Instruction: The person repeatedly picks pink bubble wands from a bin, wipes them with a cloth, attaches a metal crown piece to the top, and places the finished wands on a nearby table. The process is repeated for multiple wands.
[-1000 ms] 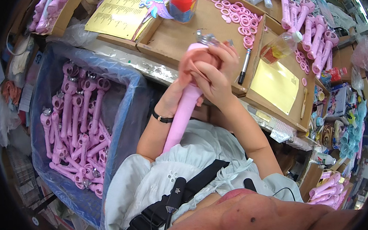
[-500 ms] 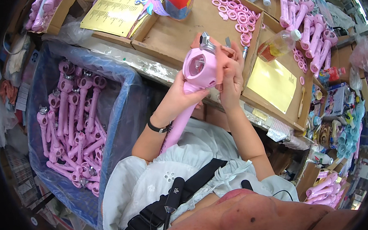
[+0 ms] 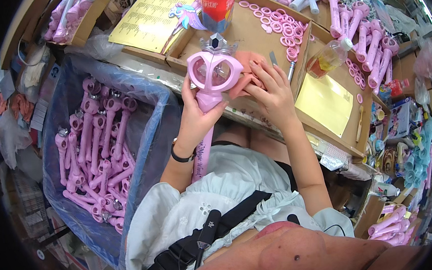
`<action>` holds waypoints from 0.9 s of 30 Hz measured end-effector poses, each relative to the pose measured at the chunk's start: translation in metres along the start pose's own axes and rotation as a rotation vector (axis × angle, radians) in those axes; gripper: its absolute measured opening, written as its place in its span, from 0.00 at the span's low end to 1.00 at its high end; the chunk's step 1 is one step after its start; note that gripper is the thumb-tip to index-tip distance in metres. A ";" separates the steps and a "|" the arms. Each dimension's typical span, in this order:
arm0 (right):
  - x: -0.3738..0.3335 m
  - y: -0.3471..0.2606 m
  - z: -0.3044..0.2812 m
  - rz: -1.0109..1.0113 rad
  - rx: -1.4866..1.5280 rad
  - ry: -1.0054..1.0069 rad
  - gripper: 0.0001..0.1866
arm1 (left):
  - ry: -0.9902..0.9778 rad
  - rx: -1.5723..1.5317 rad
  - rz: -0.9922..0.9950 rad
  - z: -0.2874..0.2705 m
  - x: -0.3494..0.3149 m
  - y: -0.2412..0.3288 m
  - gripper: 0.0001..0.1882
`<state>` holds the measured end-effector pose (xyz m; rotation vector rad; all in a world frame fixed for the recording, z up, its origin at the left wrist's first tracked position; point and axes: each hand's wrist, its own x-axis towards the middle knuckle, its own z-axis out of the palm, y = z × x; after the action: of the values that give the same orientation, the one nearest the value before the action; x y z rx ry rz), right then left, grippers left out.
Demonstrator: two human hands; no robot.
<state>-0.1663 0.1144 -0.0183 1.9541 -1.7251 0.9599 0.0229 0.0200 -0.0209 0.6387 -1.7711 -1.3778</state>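
Note:
A pink toy wand (image 3: 209,100) stands upright in front of me, its round head framing a clear window, with a silver crown and a dark gem on top. My left hand (image 3: 195,117) is closed around its neck, just under the head; the handle runs down along my left forearm. At the right side of the wand's head, an orange-pink cloth (image 3: 241,86) is pinched in the fingers of my right hand (image 3: 277,95). The cloth's edge meets the head there, and part of it is hidden behind my fingers.
To the left, a blue-lined crate (image 3: 158,91) holds many pink wands (image 3: 94,139). Ahead, a cardboard tray (image 3: 179,50) carries pink rings (image 3: 289,27) and a red-labelled cup (image 3: 217,8). A bottle (image 3: 327,60) leans by a yellow sheet (image 3: 325,101). More wands (image 3: 362,27) lie far right.
The wand has turned so its window and crown face me more, and it sits further left. My right hand has drawn slightly away from the crown, with the cloth now beside the head.

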 end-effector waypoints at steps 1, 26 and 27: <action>0.002 -0.002 -0.001 0.073 -0.059 -0.093 0.10 | 0.020 -0.011 0.013 0.001 0.000 -0.001 0.47; -0.009 -0.062 -0.045 0.284 0.008 0.237 0.23 | -0.139 0.125 0.295 0.055 -0.024 0.014 0.52; -0.013 -0.064 -0.043 0.197 0.065 0.311 0.23 | -0.128 0.089 0.285 0.053 -0.022 0.014 0.52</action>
<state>-0.1157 0.1638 0.0134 1.5887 -1.7423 1.3249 -0.0067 0.0707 -0.0192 0.3330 -1.9483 -1.1707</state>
